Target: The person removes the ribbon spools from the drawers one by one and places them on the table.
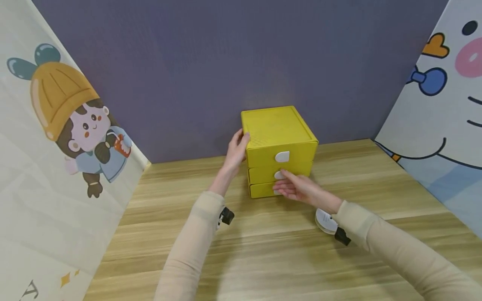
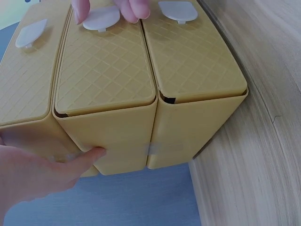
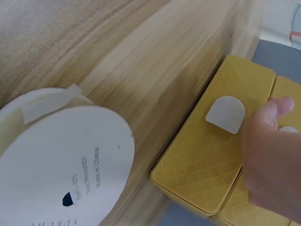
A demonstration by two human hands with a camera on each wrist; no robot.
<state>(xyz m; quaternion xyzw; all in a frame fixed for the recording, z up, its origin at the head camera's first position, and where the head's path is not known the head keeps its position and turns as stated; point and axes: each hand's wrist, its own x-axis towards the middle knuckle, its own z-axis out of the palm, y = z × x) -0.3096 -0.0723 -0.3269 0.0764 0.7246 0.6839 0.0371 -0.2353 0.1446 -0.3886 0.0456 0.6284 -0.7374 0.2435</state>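
A yellow three-drawer box (image 1: 276,125) stands on the wooden table against the dark wall. Each drawer front carries a white tab handle. My left hand (image 1: 236,151) rests against the box's left side, its thumb near the top front edge; the left wrist view shows a fingertip (image 2: 98,152) on that side wall. At the middle drawer my right hand (image 1: 299,188) has thumb and fingers on either side of the white tab handle (image 2: 101,19), pinching it. All drawers look pushed in, with thin dark gaps at the front edges. The right hand partly covers the bottom tab (image 3: 226,114).
A white round reel (image 1: 326,220) with a pale strip lies on the table (image 1: 263,259), below the right wrist. Cartoon-printed panels (image 1: 101,146) flank the table on both sides. Behind the box rises the dark wall (image 1: 226,62).
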